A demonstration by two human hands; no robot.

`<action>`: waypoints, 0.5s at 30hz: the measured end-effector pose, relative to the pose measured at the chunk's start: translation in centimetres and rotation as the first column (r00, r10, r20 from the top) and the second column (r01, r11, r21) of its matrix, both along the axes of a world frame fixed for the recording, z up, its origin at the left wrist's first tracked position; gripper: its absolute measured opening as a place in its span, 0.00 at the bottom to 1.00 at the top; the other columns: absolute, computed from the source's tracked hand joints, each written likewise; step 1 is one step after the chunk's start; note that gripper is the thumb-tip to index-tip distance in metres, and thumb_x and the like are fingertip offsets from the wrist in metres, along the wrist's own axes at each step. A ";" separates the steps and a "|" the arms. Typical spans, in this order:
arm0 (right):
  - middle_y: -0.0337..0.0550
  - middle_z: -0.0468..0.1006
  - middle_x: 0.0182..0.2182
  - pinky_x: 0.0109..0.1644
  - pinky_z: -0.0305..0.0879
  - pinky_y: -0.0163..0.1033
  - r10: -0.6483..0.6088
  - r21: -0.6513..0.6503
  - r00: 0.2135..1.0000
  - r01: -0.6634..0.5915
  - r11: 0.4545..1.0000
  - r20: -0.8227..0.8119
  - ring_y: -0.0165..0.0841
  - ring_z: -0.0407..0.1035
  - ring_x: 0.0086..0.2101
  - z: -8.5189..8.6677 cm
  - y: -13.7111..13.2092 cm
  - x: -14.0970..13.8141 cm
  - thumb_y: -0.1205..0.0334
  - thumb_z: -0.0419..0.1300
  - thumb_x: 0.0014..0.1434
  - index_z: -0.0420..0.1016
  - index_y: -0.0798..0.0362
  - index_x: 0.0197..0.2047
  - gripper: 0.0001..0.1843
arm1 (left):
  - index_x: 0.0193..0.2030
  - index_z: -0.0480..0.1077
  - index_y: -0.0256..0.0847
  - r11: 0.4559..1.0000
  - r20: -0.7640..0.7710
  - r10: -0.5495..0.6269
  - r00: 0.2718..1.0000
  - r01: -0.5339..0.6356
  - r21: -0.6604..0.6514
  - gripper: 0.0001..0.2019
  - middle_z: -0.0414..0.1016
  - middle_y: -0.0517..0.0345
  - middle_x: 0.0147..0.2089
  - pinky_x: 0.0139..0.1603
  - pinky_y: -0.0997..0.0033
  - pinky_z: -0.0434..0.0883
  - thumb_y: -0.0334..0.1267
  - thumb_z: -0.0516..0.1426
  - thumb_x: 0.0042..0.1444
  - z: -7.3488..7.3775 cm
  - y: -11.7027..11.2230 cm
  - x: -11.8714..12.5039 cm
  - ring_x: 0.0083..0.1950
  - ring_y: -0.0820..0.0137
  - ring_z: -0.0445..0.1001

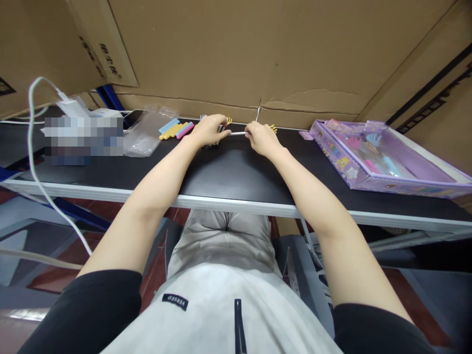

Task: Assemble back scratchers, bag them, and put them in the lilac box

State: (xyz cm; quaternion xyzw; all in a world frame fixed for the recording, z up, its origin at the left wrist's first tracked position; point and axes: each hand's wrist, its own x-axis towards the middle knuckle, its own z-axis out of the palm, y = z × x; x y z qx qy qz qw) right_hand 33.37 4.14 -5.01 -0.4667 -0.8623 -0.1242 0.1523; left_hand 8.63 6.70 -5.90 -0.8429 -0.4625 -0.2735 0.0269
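A thin pale pinkish-white stick [239, 132] spans the gap between my two hands, just above the black tabletop. My left hand [212, 131] is closed with its thumb at the stick's left end; its curled fingers hide part of the grip. My right hand [263, 137] pinches the other end. Yellow claw-like prongs [273, 129] show behind my right hand, and similar yellow prongs [229, 120] peek out past my left fingers. Under my left hand lies something dark with small teeth, mostly covered.
Blue, yellow and pink sticks [175, 129] lie left of my hands, beside a clear plastic bag [147, 132]. Farther left are a blurred-out item and a white cable [31, 132]. To the right stands a purple box [354, 167] with a clear window. Cardboard [206, 54] walls the table's back.
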 end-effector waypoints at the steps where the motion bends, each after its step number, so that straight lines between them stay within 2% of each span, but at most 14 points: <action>1: 0.62 0.82 0.54 0.59 0.66 0.55 0.002 -0.001 1.000 -0.002 1.000 -0.006 0.52 0.76 0.54 0.0 0.0 0.0 0.63 0.54 0.78 0.79 0.57 0.59 0.15 | 0.55 0.79 0.39 0.997 0.018 0.075 0.997 -0.074 -0.018 0.15 0.83 0.41 0.56 0.68 0.49 0.70 0.44 0.60 0.68 0.3 -0.2 -0.4 0.63 0.48 0.78; 3: 0.61 0.82 0.54 0.59 0.66 0.54 -0.001 -0.010 1.000 0.001 1.000 -0.014 0.51 0.76 0.53 0.0 0.0 0.0 0.64 0.53 0.78 0.79 0.56 0.58 0.16 | 0.57 0.80 0.37 0.966 0.050 0.255 0.966 -0.251 -0.068 0.18 0.82 0.37 0.60 0.73 0.41 0.65 0.44 0.58 0.69 0.9 -0.5 -1.3 0.69 0.43 0.74; 5: 0.60 0.82 0.55 0.59 0.67 0.54 -0.009 -0.026 1.000 0.009 1.000 -0.014 0.51 0.76 0.53 0.1 -0.2 0.0 0.66 0.53 0.77 0.79 0.56 0.58 0.16 | 0.61 0.80 0.36 0.900 0.063 0.426 0.902 -0.415 -0.135 0.20 0.80 0.34 0.64 0.76 0.34 0.60 0.43 0.57 0.68 1.3 -0.7 -2.3 0.73 0.38 0.70; 7: 0.60 0.82 0.56 0.59 0.67 0.54 -0.012 -0.038 1.000 0.012 0.999 -0.012 0.50 0.76 0.53 0.2 -0.4 -0.1 0.67 0.53 0.77 0.80 0.56 0.58 0.16 | 0.62 0.80 0.37 0.823 0.044 0.548 0.835 -0.529 -0.208 0.23 0.79 0.33 0.67 0.78 0.30 0.57 0.43 0.58 0.65 1.3 -0.8 -3.2 0.75 0.35 0.68; 10: 0.60 0.82 0.56 0.60 0.67 0.54 -0.008 -0.042 1.000 0.007 0.999 -0.016 0.50 0.77 0.53 0.3 -0.6 -0.2 0.67 0.53 0.77 0.80 0.56 0.59 0.16 | 0.63 0.80 0.36 0.736 -0.007 0.635 0.772 -0.609 -0.295 0.26 0.77 0.29 0.70 0.79 0.25 0.54 0.45 0.59 0.62 1.1 -0.6 -4.2 0.77 0.33 0.66; 13: 0.60 0.82 0.56 0.60 0.68 0.54 -0.006 -0.041 1.000 0.005 0.999 -0.024 0.50 0.77 0.53 0.2 -0.5 -0.1 0.65 0.54 0.78 0.80 0.56 0.59 0.15 | 0.67 0.79 0.34 0.688 -0.044 0.668 0.743 -0.639 -0.344 0.31 0.75 0.25 0.72 0.79 0.20 0.51 0.46 0.61 0.59 0.8 -0.5 -4.6 0.77 0.30 0.66; 15: 0.60 0.82 0.56 0.61 0.68 0.54 -0.006 -0.042 1.000 0.005 0.999 -0.029 0.50 0.77 0.53 0.2 -0.4 -0.1 0.62 0.56 0.78 0.80 0.55 0.59 0.14 | 0.68 0.78 0.33 0.664 -0.080 0.681 0.728 -0.660 -0.352 0.32 0.75 0.24 0.72 0.79 0.21 0.52 0.45 0.61 0.59 0.7 -0.5 -4.6 0.77 0.30 0.66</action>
